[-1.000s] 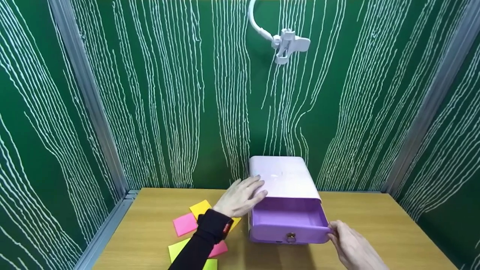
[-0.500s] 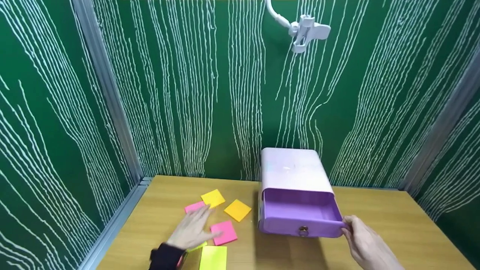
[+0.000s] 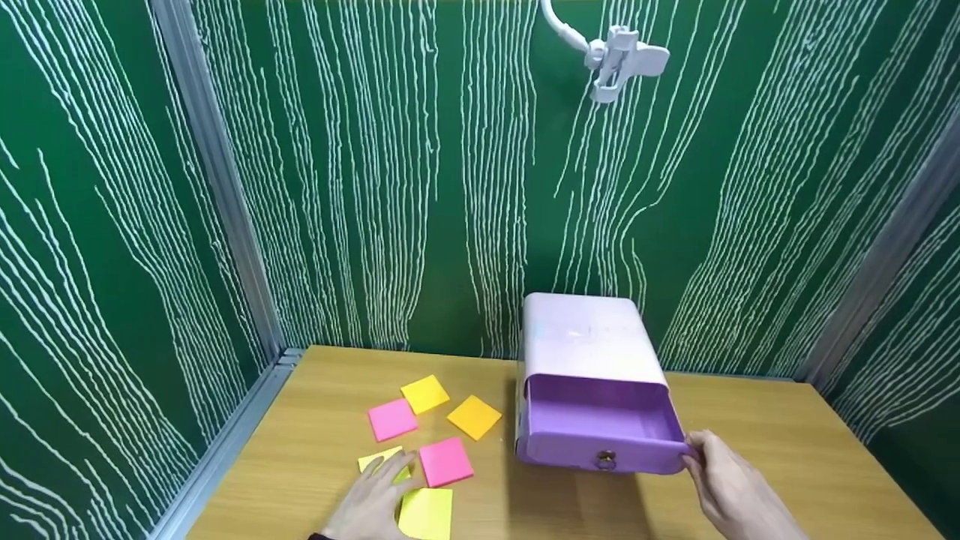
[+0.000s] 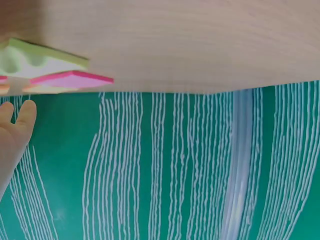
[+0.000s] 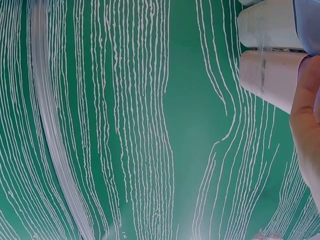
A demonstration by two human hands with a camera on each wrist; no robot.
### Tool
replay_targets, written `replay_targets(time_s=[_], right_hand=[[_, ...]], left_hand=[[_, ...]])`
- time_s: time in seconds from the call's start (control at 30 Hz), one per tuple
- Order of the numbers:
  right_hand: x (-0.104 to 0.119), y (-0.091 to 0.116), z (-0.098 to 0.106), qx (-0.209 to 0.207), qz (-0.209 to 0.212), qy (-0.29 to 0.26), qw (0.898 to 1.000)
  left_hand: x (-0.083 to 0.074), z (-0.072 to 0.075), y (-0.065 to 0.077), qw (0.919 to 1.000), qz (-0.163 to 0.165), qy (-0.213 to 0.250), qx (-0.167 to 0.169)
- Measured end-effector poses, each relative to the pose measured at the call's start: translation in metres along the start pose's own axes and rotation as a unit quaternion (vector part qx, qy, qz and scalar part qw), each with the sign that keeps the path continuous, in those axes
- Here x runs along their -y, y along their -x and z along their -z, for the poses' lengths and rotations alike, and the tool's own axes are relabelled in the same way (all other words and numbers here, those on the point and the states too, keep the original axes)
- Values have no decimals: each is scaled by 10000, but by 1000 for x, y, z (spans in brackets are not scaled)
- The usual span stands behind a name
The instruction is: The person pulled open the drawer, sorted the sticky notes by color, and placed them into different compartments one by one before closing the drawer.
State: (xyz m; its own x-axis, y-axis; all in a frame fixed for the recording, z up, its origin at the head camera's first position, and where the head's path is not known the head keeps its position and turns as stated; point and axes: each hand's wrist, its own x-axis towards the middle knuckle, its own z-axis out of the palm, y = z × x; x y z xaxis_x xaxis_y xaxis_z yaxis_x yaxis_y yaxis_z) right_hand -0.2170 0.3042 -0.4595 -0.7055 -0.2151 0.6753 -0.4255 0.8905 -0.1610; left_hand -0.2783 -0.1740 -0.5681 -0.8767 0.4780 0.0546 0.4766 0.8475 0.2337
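Observation:
My left hand [image 3: 371,499] reaches low over the table, its fingers spread and slightly bent above a yellow-green sticky note pad [image 3: 369,459] that they partly cover. Another yellow-green pad [image 3: 427,514] lies by its thumb. Beyond it are two pink pads [image 3: 392,420], a yellow pad [image 3: 425,394] and an orange one [image 3: 475,417]. My right hand [image 3: 735,484] pinches the right end of the purple drawer [image 3: 562,452]. That drawer is pulled out of a white box [image 3: 581,334], with a bare inside and a small ring pull in front. In the right wrist view the fingers [image 5: 306,95] overlap the drawer's edge.
The wooden table [image 3: 300,435] ends at a green wall [image 3: 450,262] with wavy white lines. Metal posts [image 3: 217,165] stand at the left and right corners. A white clip on a bent arm [image 3: 619,64] hangs above the box.
My left hand has left the box's left side and moved left and toward me, over the sticky note pads. My right hand keeps its hold on the drawer. The head view has shifted slightly.

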Motion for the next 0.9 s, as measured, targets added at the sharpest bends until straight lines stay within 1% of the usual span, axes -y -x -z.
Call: replay_targets(time_s=[0.07,0.13,0.2,0.27,0.37,0.43,0.53,0.6,0.67,0.77,0.9], right_hand=[[1,0,-1,55,-48,-16,10000],[1,0,-1,90,-91,-21,9999],[1,0,-1,111,-129,-8,9999],[1,0,-1,122,-157,-3,9998],[2,0,0,141,-236,8,9996],[2,0,0,116,-205,-23,9997],[2,0,0,25,-45,-90,9999],[1,0,0,-59,87,-127,9999],[0,0,0,-110,135,-150,9997],[-1,1,-1,-132,157,-153,9997],[-1,2,-1,-115,145,-148,9997]], left_hand=[[1,-2,-1,10000,-84,-34,-25],[2,-3,-1,9994,-245,-164,-159],[3,-4,-2,9972,-497,-383,-419],[3,-4,-3,9923,-801,-585,-737],[1,-2,-4,9853,-1116,-736,-1064],[-2,1,-6,9829,-1216,-720,-1181],[-9,8,-8,9848,-1123,-463,-1240],[-15,17,-11,9855,-1036,-250,-1320],[-23,28,-15,9836,-1018,-7,-1491],[-35,52,-27,9751,-1198,178,-1856],[-54,88,-49,9615,-1528,299,-2266]])
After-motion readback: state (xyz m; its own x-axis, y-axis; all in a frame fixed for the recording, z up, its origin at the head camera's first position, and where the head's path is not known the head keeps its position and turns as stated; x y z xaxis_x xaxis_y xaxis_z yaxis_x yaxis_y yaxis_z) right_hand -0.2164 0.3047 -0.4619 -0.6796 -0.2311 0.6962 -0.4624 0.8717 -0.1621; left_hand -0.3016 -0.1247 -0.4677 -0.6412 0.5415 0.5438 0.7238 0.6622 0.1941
